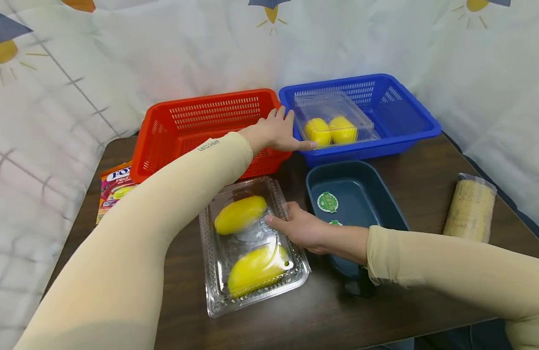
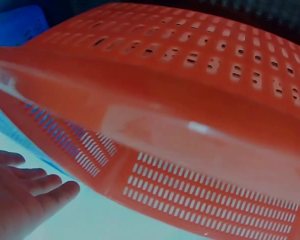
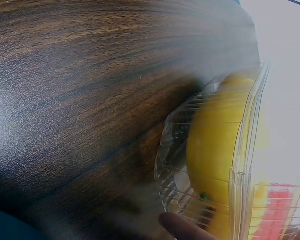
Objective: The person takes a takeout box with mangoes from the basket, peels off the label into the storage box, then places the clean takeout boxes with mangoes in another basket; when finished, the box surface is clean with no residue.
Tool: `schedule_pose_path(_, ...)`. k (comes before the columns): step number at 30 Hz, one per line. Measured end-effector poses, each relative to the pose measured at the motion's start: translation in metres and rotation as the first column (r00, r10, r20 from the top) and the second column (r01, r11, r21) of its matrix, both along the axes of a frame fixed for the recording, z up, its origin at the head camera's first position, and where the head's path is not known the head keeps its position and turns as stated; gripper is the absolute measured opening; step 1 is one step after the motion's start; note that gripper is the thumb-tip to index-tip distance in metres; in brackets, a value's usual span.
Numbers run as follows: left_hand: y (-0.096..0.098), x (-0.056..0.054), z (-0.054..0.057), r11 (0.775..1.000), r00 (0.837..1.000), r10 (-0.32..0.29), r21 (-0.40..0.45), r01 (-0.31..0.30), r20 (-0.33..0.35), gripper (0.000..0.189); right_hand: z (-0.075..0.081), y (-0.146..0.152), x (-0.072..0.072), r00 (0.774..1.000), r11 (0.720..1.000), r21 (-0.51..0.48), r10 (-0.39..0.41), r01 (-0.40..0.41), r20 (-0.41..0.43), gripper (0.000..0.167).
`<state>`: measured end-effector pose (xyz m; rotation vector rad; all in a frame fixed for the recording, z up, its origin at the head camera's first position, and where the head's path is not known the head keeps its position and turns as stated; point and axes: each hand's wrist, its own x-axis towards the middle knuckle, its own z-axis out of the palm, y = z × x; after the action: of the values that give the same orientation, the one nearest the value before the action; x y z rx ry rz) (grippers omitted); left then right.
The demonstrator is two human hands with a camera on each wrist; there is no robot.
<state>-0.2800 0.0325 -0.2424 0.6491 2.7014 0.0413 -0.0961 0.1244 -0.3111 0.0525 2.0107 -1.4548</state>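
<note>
My right hand (image 1: 305, 227) grips the right side of a clear plastic clamshell box (image 1: 257, 305), thumb over the lid. Inside that box lie two long yellow fruits, mango-like, one far (image 1: 240, 215) and one near (image 1: 257, 272). In the right wrist view, a fingertip (image 3: 182, 226) meets the box's ribbed wall. My left hand (image 1: 279, 130) is spread over the adjoining edges of a red basket (image 1: 208, 100) and a blue basket (image 1: 409, 119); whether it touches either cannot be told. The blue basket holds another clear box (image 1: 335, 104) with two yellow fruits (image 1: 330, 130).
A dark teal tray (image 1: 354, 181) stands right of the gripped box, partly under my right forearm. Farther right lies a wrapped pale cylindrical bundle (image 1: 470, 206). A FOX candy packet (image 1: 116, 187) lies left, beside the red basket. A pale curtain (image 1: 199, 48) hangs behind the dark wooden table (image 1: 186, 311).
</note>
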Motion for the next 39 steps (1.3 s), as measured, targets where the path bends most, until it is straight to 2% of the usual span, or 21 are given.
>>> schedule_pose_path(3, 0.002, -0.004, -0.007, 1.0, 1.0, -0.011, -0.004, 0.011, 0.016, 0.117, -0.001, -0.001, 0.0, 1.0, 1.0, -0.019, -0.008, 0.008, -0.004, 0.076)
schedule_pose_path(9, 0.004, -0.006, -0.015, 1.0, 0.999, -0.007, -0.021, 0.008, 0.05, 0.122, -0.002, 0.0, 0.001, 1.0, 0.999, -0.038, -0.015, 0.015, -0.016, 0.072)
schedule_pose_path(18, 0.003, -0.004, -0.011, 0.996, 0.997, -0.011, -0.082, 0.017, 0.081, 0.122, 0.0, -0.005, 0.009, 0.991, 0.991, -0.022, -0.132, 0.132, -0.021, 0.07)
schedule_pose_path(22, 0.005, -0.003, -0.01, 0.996, 0.996, -0.006, -0.094, 0.014, 0.085, 0.122, 0.0, -0.003, 0.014, 0.981, 0.984, -0.002, -0.178, 0.179, -0.072, 0.068)
schedule_pose_path(26, 0.006, -0.004, -0.011, 0.995, 0.996, -0.002, -0.104, 0.011, 0.088, 0.122, -0.001, -0.001, 0.018, 0.97, 0.977, -0.028, -0.212, 0.21, -0.122, 0.066)
schedule_pose_path(31, 0.007, -0.004, -0.011, 0.994, 0.996, 0.001, -0.112, 0.009, 0.09, 0.122, -0.002, 0.001, 0.019, 0.967, 0.977, -0.049, -0.213, 0.208, -0.139, 0.072)
schedule_pose_path(35, 0.008, -0.004, -0.009, 0.991, 0.994, 0.0, -0.13, 0.014, 0.105, 0.122, -0.001, 0.003, 0.021, 0.974, 0.98, -0.045, -0.197, 0.192, -0.116, 0.075)
schedule_pose_path(39, 0.009, -0.005, -0.008, 0.99, 0.993, -0.006, -0.142, 0.023, 0.121, 0.123, 0.007, 0.006, 0.022, 0.981, 0.982, -0.065, -0.179, 0.174, -0.078, 0.074)
